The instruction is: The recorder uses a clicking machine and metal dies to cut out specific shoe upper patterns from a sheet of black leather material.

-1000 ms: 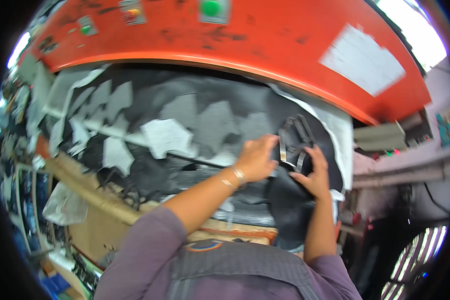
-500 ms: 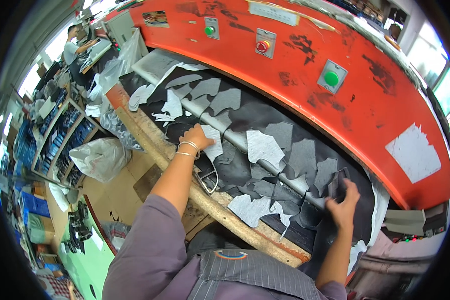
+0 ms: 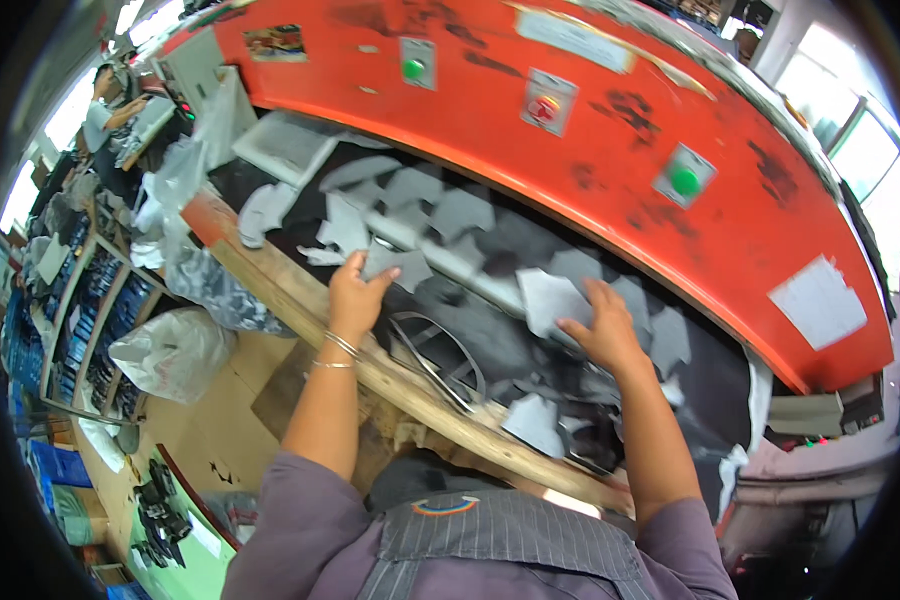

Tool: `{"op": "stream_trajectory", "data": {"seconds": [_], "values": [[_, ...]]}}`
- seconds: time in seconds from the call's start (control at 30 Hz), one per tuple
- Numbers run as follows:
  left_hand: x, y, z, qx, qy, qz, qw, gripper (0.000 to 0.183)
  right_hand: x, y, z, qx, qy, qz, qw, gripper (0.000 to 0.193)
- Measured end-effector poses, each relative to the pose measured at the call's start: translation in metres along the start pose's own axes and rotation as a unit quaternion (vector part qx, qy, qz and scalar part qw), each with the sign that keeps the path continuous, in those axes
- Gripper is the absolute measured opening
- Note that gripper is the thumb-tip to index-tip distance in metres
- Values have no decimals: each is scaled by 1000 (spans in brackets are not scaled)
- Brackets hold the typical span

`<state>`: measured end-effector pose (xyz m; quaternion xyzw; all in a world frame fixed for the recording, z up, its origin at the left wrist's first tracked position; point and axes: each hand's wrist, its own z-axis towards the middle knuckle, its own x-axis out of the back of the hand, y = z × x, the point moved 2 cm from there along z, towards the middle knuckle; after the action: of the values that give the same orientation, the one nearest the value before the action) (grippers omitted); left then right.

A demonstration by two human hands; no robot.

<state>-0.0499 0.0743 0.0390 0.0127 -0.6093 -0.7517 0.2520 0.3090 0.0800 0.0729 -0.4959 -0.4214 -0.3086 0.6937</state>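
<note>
Here, in the head view, both hands work over a dark sheet (image 3: 490,335) spread on the worktop (image 3: 300,300) beneath a long red machine head (image 3: 590,130). The left hand (image 3: 355,290) sits at the near-left part of the sheet, fingers curled down onto a grey cut piece (image 3: 395,265), apparently pinching its near edge. The right hand (image 3: 602,335) lies flat and spread farther right, palm pressing on another pale grey cut piece (image 3: 550,298); it grips nothing that can be made out.

Between the two hands, slightly nearer the body, lies a metal cutting die (image 3: 438,360), a looped steel outline whose long axis runs from upper left to lower right, roughly along the wooden front edge of the worktop. The left hand is the nearer one to it; the right is a little farther off, up and to the right.

Motion blur softens the cut pieces, so their exact overlap is hard to tell. The die's far end is lost among scraps, and the right fingertips blend into the pieces. The sheet's right end drops out of sight.
</note>
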Motion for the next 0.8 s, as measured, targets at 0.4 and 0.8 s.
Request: {"op": "stream_trajectory", "data": {"seconds": [0.4,0.8], "values": [[244,-200,232,204,-56,298,931,74,-28,-73,12,-285,34,427,857,22],[219,-258,327,164,-105,355,914,52,-44,-93,38,-197,94,57,974,72]]}}
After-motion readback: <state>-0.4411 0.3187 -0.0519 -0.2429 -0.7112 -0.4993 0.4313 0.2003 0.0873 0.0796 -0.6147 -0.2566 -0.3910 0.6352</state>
